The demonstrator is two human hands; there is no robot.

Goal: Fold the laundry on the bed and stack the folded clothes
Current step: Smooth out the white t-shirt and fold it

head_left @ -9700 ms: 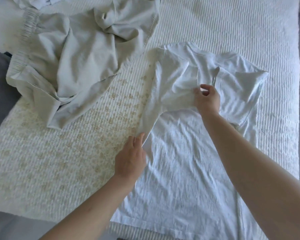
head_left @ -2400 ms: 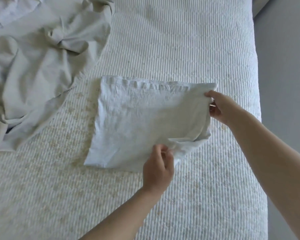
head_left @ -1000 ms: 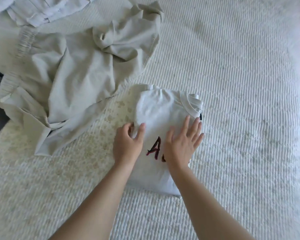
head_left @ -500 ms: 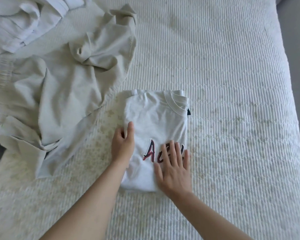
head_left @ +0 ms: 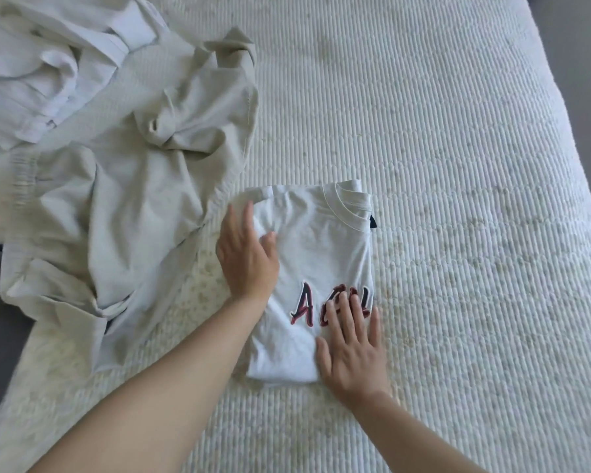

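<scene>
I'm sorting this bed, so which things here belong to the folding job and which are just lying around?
Job: folded white T-shirt with red lettering, left hand, right hand, crumpled beige garment, rumpled pale blue-white garment.
Just there: white ribbed bedspread.

I see the bed [head_left: 458,165] covered by a ribbed white quilt with faint yellowish speckles. A folded white T-shirt [head_left: 314,240] with red lettering lies on it near the middle. A crumpled beige garment [head_left: 127,206] sprawls at left, touching a bunched pale shirt [head_left: 48,63] far left.
</scene>
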